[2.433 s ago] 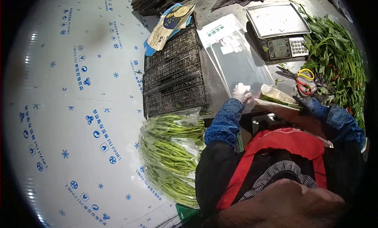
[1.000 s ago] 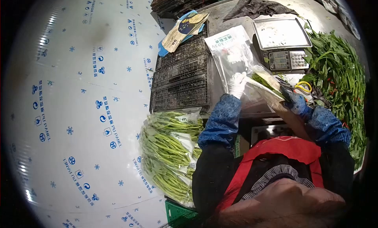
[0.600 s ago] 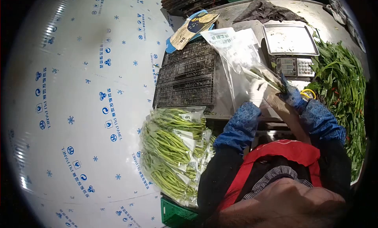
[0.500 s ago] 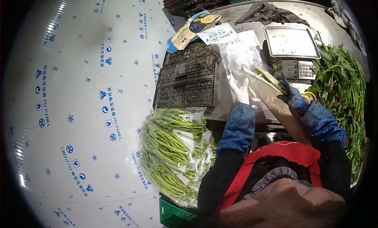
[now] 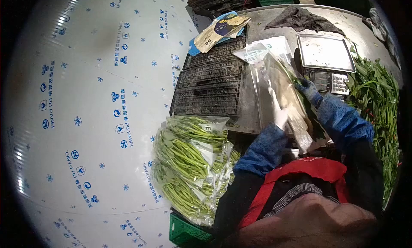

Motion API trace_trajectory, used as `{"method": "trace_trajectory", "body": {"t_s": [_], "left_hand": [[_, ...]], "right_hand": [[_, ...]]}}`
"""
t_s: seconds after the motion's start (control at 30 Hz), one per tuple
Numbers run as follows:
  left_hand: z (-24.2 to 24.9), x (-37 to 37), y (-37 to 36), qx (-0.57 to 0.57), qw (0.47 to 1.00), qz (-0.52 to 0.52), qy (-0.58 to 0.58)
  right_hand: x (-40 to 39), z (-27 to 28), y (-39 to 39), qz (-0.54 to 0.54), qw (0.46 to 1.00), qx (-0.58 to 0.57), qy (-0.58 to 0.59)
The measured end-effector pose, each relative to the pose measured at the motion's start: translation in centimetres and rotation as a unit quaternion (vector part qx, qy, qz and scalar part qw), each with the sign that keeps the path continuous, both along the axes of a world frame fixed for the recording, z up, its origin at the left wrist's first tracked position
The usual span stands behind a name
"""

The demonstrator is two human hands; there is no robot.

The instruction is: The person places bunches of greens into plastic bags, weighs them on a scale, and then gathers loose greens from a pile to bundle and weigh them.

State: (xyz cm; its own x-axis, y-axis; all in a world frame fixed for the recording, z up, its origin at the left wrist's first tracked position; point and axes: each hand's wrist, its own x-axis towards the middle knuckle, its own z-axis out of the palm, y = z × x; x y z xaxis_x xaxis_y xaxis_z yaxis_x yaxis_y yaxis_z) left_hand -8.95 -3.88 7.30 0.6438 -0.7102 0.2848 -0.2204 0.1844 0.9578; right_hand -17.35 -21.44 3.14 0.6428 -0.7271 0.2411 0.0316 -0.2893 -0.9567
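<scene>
A clear printed plastic bag (image 5: 267, 61) lies slanted in front of me, with a tan stiff sheet (image 5: 294, 119) running inside it. Green leafy stems (image 5: 305, 103) show along the sheet's right side, partly covered by it. My left hand (image 5: 280, 112), in a white glove, closes on the left side of the bag near the sheet. From the right, my right hand (image 5: 310, 93), in a blue glove, grips the sheet and stems; some of its fingers are hidden.
A scale (image 5: 326, 55) stands beyond my right hand, with loose leafy greens (image 5: 373, 93) to its right. Black crates (image 5: 208, 85) sit to the left. Bagged green stems (image 5: 184, 162) are at the lower left, above a green crate (image 5: 189, 231). A dark cloth (image 5: 302, 20) lies at the back.
The tan sheet and stems have moved further forward into the plastic bag. My right hand has moved forward and left with them; my left hand has shifted slightly right along the bag.
</scene>
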Motion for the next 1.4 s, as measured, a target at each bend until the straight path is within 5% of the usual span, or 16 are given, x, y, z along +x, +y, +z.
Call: {"method": "trace_trajectory", "body": {"t_s": [0.03, 0.07, 0.1, 0.17, 0.2, 0.27, 0.33, 0.43, 0.47, 0.5, 0.57, 0.77, 0.8, 0.93, 1.2, 1.4], "left_hand": [[2.9, 1.8, 0.4, -0.031, 0.973, -0.061, 0.221], [4.7, 4.4, 0.6, 0.009, 0.992, -0.042, 0.115], [5.8, 7.5, 0.1, -0.117, 0.944, -0.083, 0.296], [11.1, 11.0, 0.1, -0.103, 0.991, -0.072, -0.046], [13.7, 11.1, 0.2, -0.078, 0.993, -0.051, -0.073], [19.2, 11.3, 0.5, -0.028, 0.992, -0.009, -0.126], [22.2, 11.6, 0.4, 0.074, 0.997, -0.015, -0.027], [25.8, 11.4, 1.5, -0.047, 0.997, -0.052, -0.039], [25.7, 11.0, 1.3, -0.047, 0.996, -0.073, -0.011], [25.4, 10.2, 1.0, -0.047, 0.994, -0.094, 0.017], [24.1, 9.3, 0.4, -0.007, 0.997, -0.072, -0.034], [22.4, 9.3, -0.8, -0.05, 0.994, -0.092, -0.025], [22.3, 9.4, -1.1, -0.039, 0.992, -0.036, -0.113], [21.9, 11.7, -1.2, -0.027, 0.936, 0.076, -0.343], [22.8, 7.7, 0.0, -0.2, 0.939, -0.212, 0.185], [20.8, 5.8, -2.3, -0.297, 0.895, -0.308, 0.124]], "right_hand": [[-0.9, 6.3, 1.6, 0.021, 0.989, -0.063, 0.13], [-1.0, 9.2, 1.1, 0.049, 0.975, -0.12, 0.179], [-1.4, 13.0, 1.4, 0.116, 0.983, -0.044, 0.137], [-0.9, 16.5, -1.7, 0.201, 0.97, -0.084, 0.105], [-0.4, 17.0, -3.7, 0.257, 0.965, -0.057, 0.013], [-1.1, 25.4, 0.4, 0.091, 0.975, 0.022, 0.202], [-1.8, 25.9, -1.9, 0.141, 0.984, -0.025, 0.104], [-3.6, 29.5, -3.3, 0.138, 0.99, -0.008, -0.028], [-4.5, 31.2, -3.5, 0.128, 0.989, -0.077, 0.001], [-4.4, 31.2, -5.1, 0.03, 0.915, -0.403, -0.02], [-4.4, 33.6, -3.5, 0.083, 0.902, -0.411, -0.102], [-3.0, 35.0, 3.0, 0.15, 0.76, -0.566, 0.283], [-3.1, 35.6, 4.5, 0.126, 0.838, -0.472, 0.245], [-3.4, 36.8, -1.6, 0.041, 0.865, -0.5, 0.021], [-9.3, 42.9, -6.2, -0.129, 0.856, -0.495, -0.075], [-12.8, 26.0, -7.9, -0.101, 0.886, -0.438, 0.117]]}}
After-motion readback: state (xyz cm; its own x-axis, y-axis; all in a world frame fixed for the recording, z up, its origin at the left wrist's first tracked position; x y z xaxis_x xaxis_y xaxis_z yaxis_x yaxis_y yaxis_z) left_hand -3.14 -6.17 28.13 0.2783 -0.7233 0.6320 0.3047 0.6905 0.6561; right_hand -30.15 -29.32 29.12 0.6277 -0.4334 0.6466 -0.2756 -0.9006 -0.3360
